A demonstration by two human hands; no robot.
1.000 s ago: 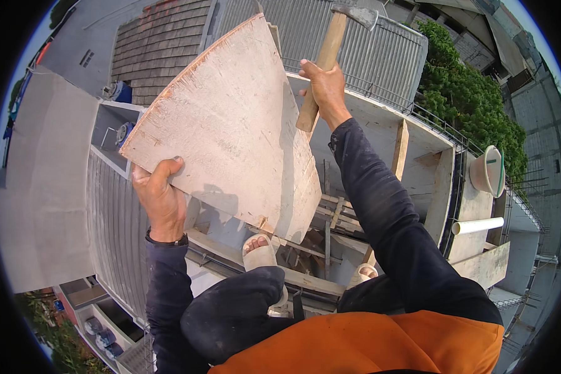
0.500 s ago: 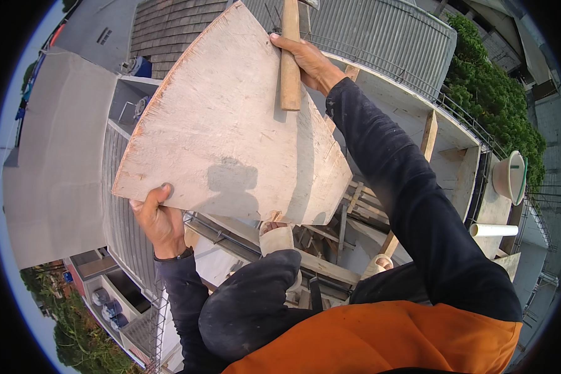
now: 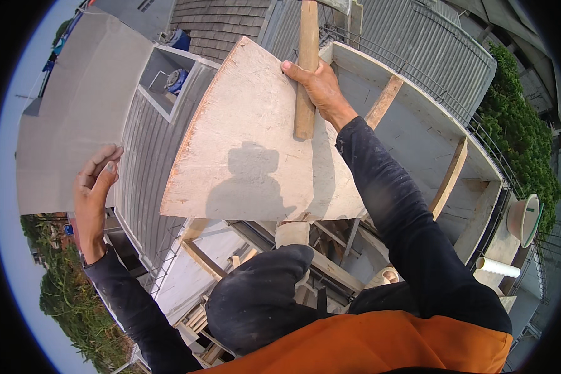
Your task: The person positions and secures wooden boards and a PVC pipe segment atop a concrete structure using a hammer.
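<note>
A fan-shaped plywood panel [image 3: 262, 124] with a rough curved edge lies tilted before me, my shadow falling on its pale face. Against its upper right side, my right hand [image 3: 323, 87] is closed round the wooden handle of a hammer [image 3: 305, 112]. The hammer's metal head shows only in part at the top edge. Whether the fingers behind also grip the panel is hidden. Off to the left, my left hand [image 3: 95, 187] is raised with its fingers loosely bent and nothing in it, apart from the panel's corner.
Below the panel are my bent knee [image 3: 258, 293] and a framework of timber beams [image 3: 336, 271] with gaps. A curved formwork wall with wooden braces [image 3: 449, 177] runs along the right. Beyond stand a bucket [image 3: 522, 219] and a white pipe [image 3: 497, 268]. Rooftops lie far below.
My left hand has let go of the panel's lower left corner and moved left. The panel and the hammer now appear lower and further right in the picture.
</note>
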